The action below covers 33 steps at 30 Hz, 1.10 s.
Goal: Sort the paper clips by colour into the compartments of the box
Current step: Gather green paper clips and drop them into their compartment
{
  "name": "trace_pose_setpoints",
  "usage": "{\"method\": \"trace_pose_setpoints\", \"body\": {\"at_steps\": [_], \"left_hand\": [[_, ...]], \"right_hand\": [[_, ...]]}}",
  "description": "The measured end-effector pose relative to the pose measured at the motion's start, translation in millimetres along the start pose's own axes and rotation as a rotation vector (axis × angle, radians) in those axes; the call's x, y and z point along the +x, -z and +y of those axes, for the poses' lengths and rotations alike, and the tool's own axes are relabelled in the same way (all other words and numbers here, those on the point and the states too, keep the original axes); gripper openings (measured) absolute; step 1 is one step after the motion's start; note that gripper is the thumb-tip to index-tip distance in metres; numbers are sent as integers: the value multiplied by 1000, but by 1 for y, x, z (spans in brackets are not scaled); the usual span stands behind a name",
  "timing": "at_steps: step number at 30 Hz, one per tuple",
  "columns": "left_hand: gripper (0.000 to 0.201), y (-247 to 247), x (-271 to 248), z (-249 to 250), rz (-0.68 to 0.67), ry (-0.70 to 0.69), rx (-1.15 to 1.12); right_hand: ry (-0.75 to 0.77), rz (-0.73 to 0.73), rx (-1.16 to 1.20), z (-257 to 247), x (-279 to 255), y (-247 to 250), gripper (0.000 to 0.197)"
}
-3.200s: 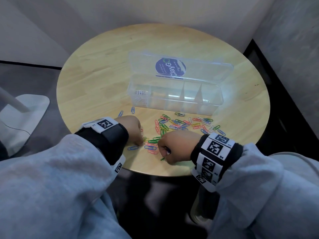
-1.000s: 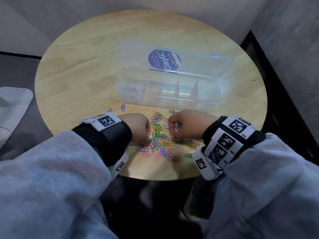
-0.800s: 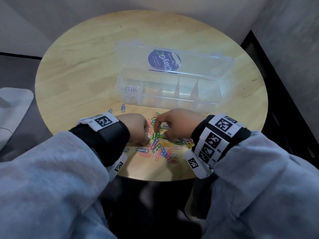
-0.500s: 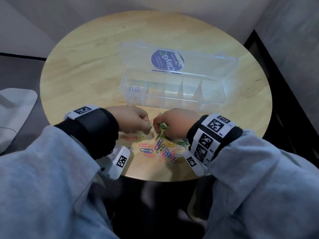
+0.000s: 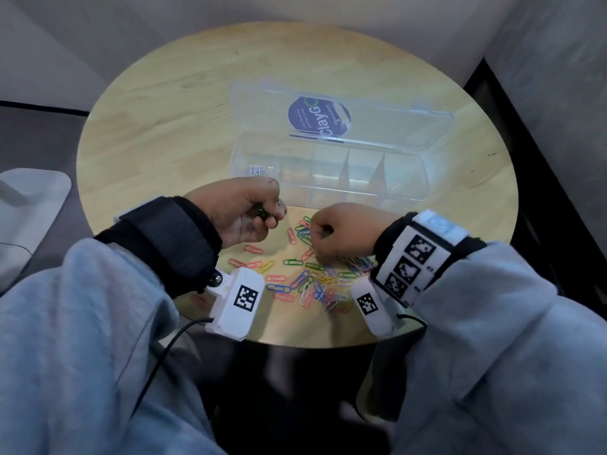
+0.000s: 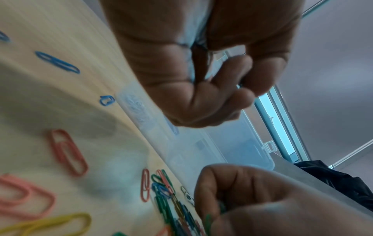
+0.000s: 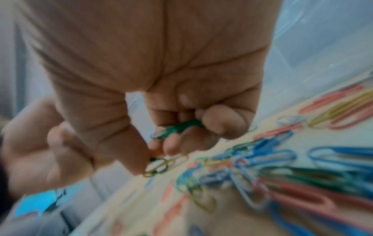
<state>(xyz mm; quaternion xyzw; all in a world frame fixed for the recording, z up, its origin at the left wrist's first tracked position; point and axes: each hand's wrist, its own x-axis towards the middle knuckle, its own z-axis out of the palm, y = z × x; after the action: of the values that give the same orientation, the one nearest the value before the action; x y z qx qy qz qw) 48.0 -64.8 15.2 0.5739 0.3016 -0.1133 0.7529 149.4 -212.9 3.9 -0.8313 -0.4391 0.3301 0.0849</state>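
Gathering green paper clips from the mixed pile before dropping them in the box

The right hand curls its grip round a green paper clip and picks at more in the mixed pile on the worktop; the left hand hovers just left of it, fingers curled round something green, probably clips too. The clear compartment box stands open just behind both hands, white clips in its leftmost compartment. Best to lift clips singly, since they lie tangled and a wrong colour could ride along, then carry all the green to one free compartment, low over the wall.
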Motion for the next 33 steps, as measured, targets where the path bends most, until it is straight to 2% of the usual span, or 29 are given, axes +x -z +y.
{"method": "trace_pose_setpoints", "body": {"at_steps": [4, 8, 12, 16, 19, 23, 26, 28, 30, 33], "left_hand": [[17, -1, -1, 2, -4, -1, -39], [18, -1, 0, 5, 18, 9, -73], [23, -3, 4, 4, 95, 53, -32], [22, -4, 6, 4, 120, 65, -37], [14, -5, 5, 5, 142, 63, 8], [11, -9, 6, 0, 166, 61, 279], [12, -12, 7, -3, 137, 88, 440], [14, -13, 8, -3, 137, 90, 494], [14, -12, 9, -4, 150, 83, 545], [15, -11, 10, -7, 143, 80, 683]], "right_hand": [[-100, -9, 406, 11, -2, 16, 19], [-114, -59, 822, 17, -1, 14, 24], [-150, -105, 1083, 18, 3, 8, 21], [-168, -155, 1253, 17, 3, 7, 27], [-177, -90, 1106, 17, 5, 6, 25], [-182, 10, 489, 19, 4, 5, 19], [-182, 38, 237, 16, 0, 7, 12], [-172, 67, 188, 16, 1, 7, 16], [-176, 78, 236, 15, 1, 8, 17], [-211, 37, 529, 14, 2, 8, 23]]}}
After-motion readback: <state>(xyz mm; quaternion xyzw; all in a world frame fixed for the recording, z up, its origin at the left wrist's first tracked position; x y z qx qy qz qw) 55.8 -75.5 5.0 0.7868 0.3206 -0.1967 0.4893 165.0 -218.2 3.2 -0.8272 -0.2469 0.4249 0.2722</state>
